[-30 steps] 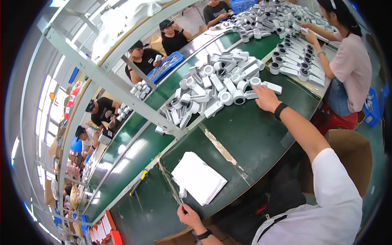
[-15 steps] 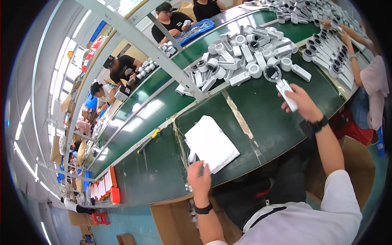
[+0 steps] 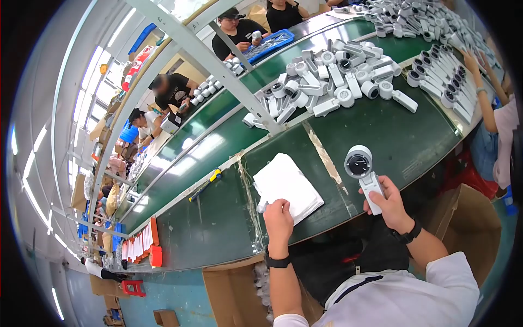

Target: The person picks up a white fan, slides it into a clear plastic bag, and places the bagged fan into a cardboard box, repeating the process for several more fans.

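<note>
My right hand [image 3: 385,204] is closed round the handle of a white handheld fan [image 3: 359,163]. Its round head with a dark centre points up and away from me, above the green bench. My left hand [image 3: 279,219] is at the near left edge of a stack of white sheets [image 3: 289,185], thumb and fingers drawn together. Whatever its fingertips pinch there is too small to make out. A bit of crumpled clear plastic [image 3: 262,206] shows beside the stack.
Beyond the stack lies a large heap of white handheld fans [image 3: 338,76]. More stand in rows [image 3: 447,76] at the right, near a co-worker's arm. A yellow-and-black tool [image 3: 206,185] and orange trays [image 3: 143,245] lie left. A metal post [image 3: 239,90] rises from the bench.
My right hand has drawn the fan back from the heap toward me and turned it. My left hand has moved to the stack's edge, its fingers closing together.
</note>
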`<state>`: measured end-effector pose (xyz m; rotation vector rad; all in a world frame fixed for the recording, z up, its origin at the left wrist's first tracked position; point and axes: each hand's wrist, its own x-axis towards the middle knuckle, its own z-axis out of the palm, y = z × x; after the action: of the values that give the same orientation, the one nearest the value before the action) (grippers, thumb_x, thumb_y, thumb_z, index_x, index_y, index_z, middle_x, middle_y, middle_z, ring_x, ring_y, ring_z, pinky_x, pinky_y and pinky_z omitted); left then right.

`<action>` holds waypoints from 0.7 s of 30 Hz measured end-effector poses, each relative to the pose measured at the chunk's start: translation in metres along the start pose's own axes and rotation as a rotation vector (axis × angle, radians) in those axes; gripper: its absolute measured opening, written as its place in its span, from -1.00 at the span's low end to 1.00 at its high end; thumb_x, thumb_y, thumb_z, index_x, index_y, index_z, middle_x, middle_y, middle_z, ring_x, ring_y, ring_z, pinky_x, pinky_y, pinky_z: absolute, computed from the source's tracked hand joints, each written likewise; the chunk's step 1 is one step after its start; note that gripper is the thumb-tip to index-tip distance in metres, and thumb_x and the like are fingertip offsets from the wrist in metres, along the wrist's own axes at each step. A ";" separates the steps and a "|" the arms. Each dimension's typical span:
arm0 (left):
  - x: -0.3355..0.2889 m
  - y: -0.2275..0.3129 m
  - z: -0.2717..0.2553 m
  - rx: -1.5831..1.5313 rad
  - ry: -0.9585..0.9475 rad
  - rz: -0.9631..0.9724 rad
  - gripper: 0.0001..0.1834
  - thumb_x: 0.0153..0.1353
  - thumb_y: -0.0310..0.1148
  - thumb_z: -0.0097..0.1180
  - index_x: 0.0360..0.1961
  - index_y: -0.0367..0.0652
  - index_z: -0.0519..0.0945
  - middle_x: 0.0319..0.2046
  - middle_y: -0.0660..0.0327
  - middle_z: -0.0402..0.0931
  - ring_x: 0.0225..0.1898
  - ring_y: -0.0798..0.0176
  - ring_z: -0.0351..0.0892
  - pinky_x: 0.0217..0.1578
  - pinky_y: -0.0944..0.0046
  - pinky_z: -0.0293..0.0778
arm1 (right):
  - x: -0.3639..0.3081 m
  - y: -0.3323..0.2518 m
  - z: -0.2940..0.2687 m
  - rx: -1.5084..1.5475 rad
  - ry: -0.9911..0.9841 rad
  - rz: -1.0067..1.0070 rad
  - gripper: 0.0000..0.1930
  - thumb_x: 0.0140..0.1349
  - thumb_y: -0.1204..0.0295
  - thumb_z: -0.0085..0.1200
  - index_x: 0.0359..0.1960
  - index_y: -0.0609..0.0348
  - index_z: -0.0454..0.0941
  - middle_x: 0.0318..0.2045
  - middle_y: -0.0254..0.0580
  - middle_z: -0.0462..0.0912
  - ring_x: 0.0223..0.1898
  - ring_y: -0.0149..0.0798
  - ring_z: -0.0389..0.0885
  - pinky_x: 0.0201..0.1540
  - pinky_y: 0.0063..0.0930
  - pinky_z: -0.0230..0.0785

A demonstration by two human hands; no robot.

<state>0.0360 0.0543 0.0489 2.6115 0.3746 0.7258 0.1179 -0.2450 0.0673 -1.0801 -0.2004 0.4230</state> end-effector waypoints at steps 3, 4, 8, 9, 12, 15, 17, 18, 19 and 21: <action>0.002 0.007 -0.001 -0.133 0.085 -0.063 -0.88 0.15 -0.43 0.20 -0.29 -0.20 0.63 -0.42 0.05 0.58 -0.36 -0.03 0.54 -0.32 0.08 0.42 | -0.003 0.011 0.006 0.076 -0.074 0.016 -0.64 0.23 0.59 0.01 0.04 0.19 0.24 -0.07 -0.08 0.54 -0.33 -0.31 0.61 -0.25 -0.45 0.50; 0.001 0.011 -0.001 -0.232 0.154 -0.064 -0.87 0.17 -0.45 0.19 -0.26 -0.22 0.64 -0.41 0.01 0.59 -0.38 -0.04 0.56 -0.34 0.11 0.46 | -0.006 0.014 0.009 0.076 -0.069 0.018 -0.64 0.23 0.59 0.01 0.04 0.19 0.24 -0.07 -0.08 0.54 -0.33 -0.31 0.61 -0.25 -0.45 0.50; -0.001 0.036 -0.009 -0.349 0.117 -0.147 -0.82 0.20 -0.44 0.16 -0.19 -0.25 0.65 -0.41 -0.01 0.62 -0.41 0.00 0.61 -0.35 0.21 0.49 | -0.010 0.031 0.013 0.011 -0.116 0.013 -0.57 0.15 0.63 0.10 0.04 0.19 0.26 -0.14 -0.16 0.54 -0.34 -0.37 0.58 -0.26 -0.46 0.48; -0.001 0.040 -0.012 -0.308 0.010 -0.193 -0.80 0.20 -0.43 0.17 -0.17 -0.26 0.64 -0.41 -0.01 0.62 -0.43 0.04 0.62 -0.36 0.22 0.50 | -0.010 0.031 0.018 -0.023 -0.129 0.047 -0.58 0.13 0.61 0.13 0.02 0.20 0.29 -0.17 -0.17 0.55 -0.36 -0.38 0.58 -0.28 -0.47 0.48; -0.006 0.029 -0.002 -0.235 -0.067 -0.163 -0.77 0.19 -0.41 0.17 -0.16 -0.29 0.64 -0.43 -0.02 0.64 -0.45 0.11 0.65 -0.35 0.26 0.51 | -0.011 0.029 0.036 -0.082 -0.109 0.102 -0.64 0.08 0.57 0.21 -0.08 0.23 0.39 -0.30 -0.24 0.57 -0.41 -0.43 0.56 -0.35 -0.51 0.45; -0.004 0.029 0.002 -0.275 -0.001 -0.207 -0.75 0.18 -0.42 0.20 -0.15 -0.32 0.64 -0.41 0.06 0.67 -0.50 0.33 0.58 -0.40 0.37 0.49 | -0.005 0.030 0.046 -0.157 -0.096 0.130 -0.66 0.08 0.51 0.26 -0.12 0.25 0.43 -0.40 -0.33 0.57 -0.46 -0.48 0.52 -0.40 -0.55 0.41; -0.002 0.031 0.000 -0.281 0.002 -0.235 -0.75 0.18 -0.42 0.20 -0.14 -0.32 0.64 -0.41 0.07 0.67 -0.48 0.32 0.60 -0.38 0.36 0.49 | -0.002 0.041 0.048 -0.182 -0.092 0.106 -0.66 0.08 0.51 0.26 -0.12 0.26 0.43 -0.40 -0.33 0.56 -0.46 -0.48 0.51 -0.40 -0.55 0.41; -0.001 0.031 -0.001 -0.281 0.004 -0.233 -0.75 0.18 -0.42 0.20 -0.14 -0.32 0.64 -0.41 0.07 0.67 -0.48 0.32 0.60 -0.38 0.36 0.49 | -0.001 0.043 0.050 -0.209 -0.092 0.084 -0.66 0.08 0.50 0.27 -0.13 0.26 0.44 -0.40 -0.33 0.56 -0.46 -0.49 0.51 -0.41 -0.56 0.40; 0.000 0.029 -0.001 -0.274 -0.015 -0.229 -0.77 0.18 -0.42 0.20 -0.16 -0.31 0.64 -0.41 0.01 0.65 -0.44 0.20 0.62 -0.36 0.31 0.50 | 0.000 0.042 0.052 -0.238 -0.092 0.089 -0.66 0.08 0.49 0.27 -0.13 0.27 0.44 -0.39 -0.33 0.56 -0.45 -0.49 0.52 -0.40 -0.56 0.41; 0.002 0.027 0.000 -0.269 -0.035 -0.220 -0.78 0.18 -0.43 0.19 -0.17 -0.29 0.64 -0.40 -0.05 0.64 -0.41 0.09 0.65 -0.34 0.26 0.51 | 0.003 0.043 0.059 -0.259 -0.087 0.051 -0.66 0.08 0.48 0.27 -0.13 0.28 0.45 -0.39 -0.33 0.57 -0.44 -0.49 0.52 -0.39 -0.56 0.41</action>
<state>0.0414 0.0307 0.0615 2.2844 0.5074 0.6094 0.0889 -0.1789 0.0566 -1.3243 -0.3115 0.5001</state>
